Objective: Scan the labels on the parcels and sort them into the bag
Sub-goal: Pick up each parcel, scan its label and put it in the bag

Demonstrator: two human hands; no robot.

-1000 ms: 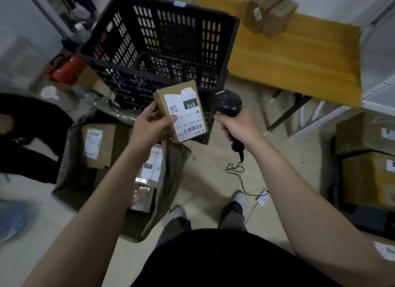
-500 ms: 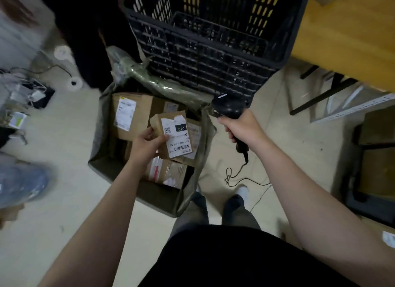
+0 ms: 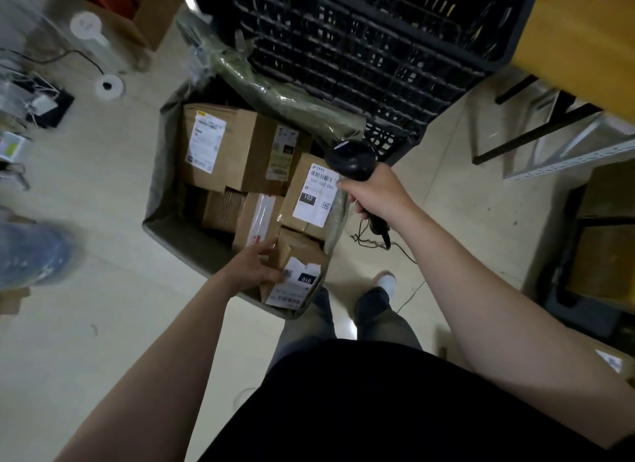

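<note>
Low in the bag (image 3: pixel 161 186), my left grip (image 3: pixel 254 269) has set the scanned parcel (image 3: pixel 297 276) down, still holding; right grip (image 3: pixel 376 198) clasps scanner (image 3: pixel 352 159).

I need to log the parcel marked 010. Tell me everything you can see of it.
The parcel marked 010 is a small brown cardboard box with a white label carrying a black 010 tag, a small code square and blurred barcode lines. It sits tilted, label up, in the near corner of the grey-green bag, beside other boxes. The left hand grips its left side, fingers overlapping the label's edge.
</note>
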